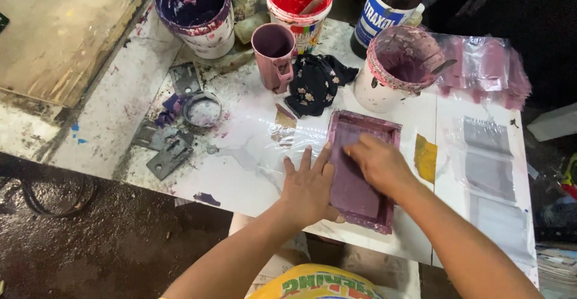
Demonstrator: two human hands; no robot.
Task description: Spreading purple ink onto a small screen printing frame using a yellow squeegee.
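Observation:
A small purple-stained printing frame (364, 129) lies on the white table (252, 179) over a clear plastic sheet (264, 146). My left hand (308, 186) rests flat, fingers spread, against the frame's left edge. My right hand (378, 164) is inside the frame, fingers curled and pressing down on the mesh; whether it holds anything under the fingers is hidden.
Behind the frame stand a purple paint bucket (195, 10), a red paint bucket with a stick (299, 4), a pink mug (273, 49), a stained tub (396, 67), a red-lidded jar (390, 7) and a dark floral cloth (315, 82). Metal brackets (171, 149) lie left; plastic bags (490, 155) lie right.

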